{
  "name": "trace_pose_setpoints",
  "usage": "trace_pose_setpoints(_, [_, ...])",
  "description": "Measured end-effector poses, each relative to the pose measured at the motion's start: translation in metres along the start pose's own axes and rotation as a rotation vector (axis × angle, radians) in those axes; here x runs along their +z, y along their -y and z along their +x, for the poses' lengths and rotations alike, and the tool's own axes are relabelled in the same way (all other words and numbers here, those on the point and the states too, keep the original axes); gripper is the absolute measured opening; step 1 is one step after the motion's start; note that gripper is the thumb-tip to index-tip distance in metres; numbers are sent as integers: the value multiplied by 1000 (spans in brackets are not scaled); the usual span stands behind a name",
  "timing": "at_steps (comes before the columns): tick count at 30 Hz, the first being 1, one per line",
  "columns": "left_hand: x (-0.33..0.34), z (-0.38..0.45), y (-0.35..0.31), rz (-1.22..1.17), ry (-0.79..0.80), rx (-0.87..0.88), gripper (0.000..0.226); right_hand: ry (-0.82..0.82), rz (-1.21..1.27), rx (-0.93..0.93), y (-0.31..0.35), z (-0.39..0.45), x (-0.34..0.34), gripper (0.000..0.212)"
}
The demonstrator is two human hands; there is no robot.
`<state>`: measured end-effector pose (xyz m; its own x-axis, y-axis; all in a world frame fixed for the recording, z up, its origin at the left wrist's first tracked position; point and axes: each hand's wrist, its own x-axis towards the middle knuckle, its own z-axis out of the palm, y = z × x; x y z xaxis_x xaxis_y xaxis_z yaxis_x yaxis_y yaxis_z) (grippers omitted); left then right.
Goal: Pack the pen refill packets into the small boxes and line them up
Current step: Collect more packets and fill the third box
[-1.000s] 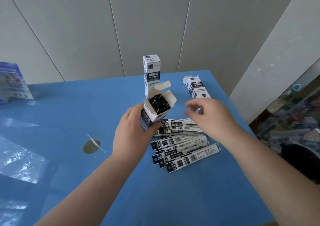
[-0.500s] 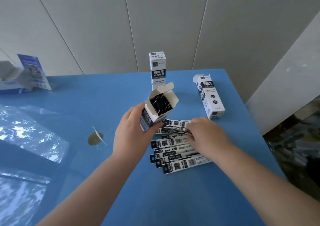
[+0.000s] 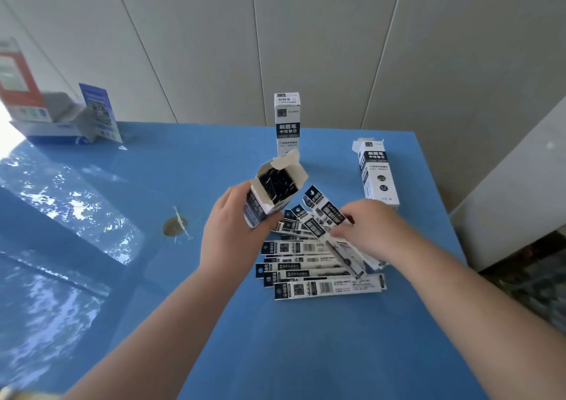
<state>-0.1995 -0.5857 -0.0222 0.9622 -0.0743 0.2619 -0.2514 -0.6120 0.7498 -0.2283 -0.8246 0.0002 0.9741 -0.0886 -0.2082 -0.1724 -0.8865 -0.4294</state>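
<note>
Your left hand (image 3: 232, 231) is gripping an open small box (image 3: 271, 191) above the blue table (image 3: 275, 353), fingers curled round its lower half, the box tilting with its mouth facing up toward you. Its flaps are standing open and dark refill ends are showing inside. Your right hand (image 3: 366, 228) is pinching a few refill packets (image 3: 324, 216) near their middle, and their printed ends are angling up toward the box mouth without reaching it; how many packets you are pinching is hard to tell, since they overlap. Beneath both hands, a fanned pile of packets (image 3: 318, 274) is lying flat on the table, the lifted ones crossing over it. A closed box (image 3: 287, 124) is standing upright at the far side, just behind the one you are holding. Another box (image 3: 378, 173) is lying on its side to the right, near your right hand. A round brown mark (image 3: 174, 225) is sitting on the table to your left, and cartons and a blue leaflet (image 3: 98, 111) are resting at the far left corner.
</note>
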Motion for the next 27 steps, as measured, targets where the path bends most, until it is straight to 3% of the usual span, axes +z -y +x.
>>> trace_pose_setpoints(6, [4,2,0,34,12,13,44,-30,184,79,-1,-3,-11,45])
trace_pose_setpoints(8, [4,3,1,38,13,13,46,-52,358,98,-2,-9,-16,43])
trace_pose_setpoints(11, [4,5,1,30,10,22,48,-35,703,94,5,-24,-28,19])
trace_pose_setpoints(14, [4,6,1,40,12,27,48,-27,1035,24,15,-38,-39,38])
trace_pose_setpoints(17, [4,6,1,49,16,35,49,-102,1254,-108,32,-49,-45,33])
trace_pose_setpoints(21, [5,7,0,88,27,55,49,-341,1251,-207,55,-47,-44,4])
trace_pose_setpoints(27, [4,7,0,101,14,89,49,-586,1071,-291,73,-38,-45,9])
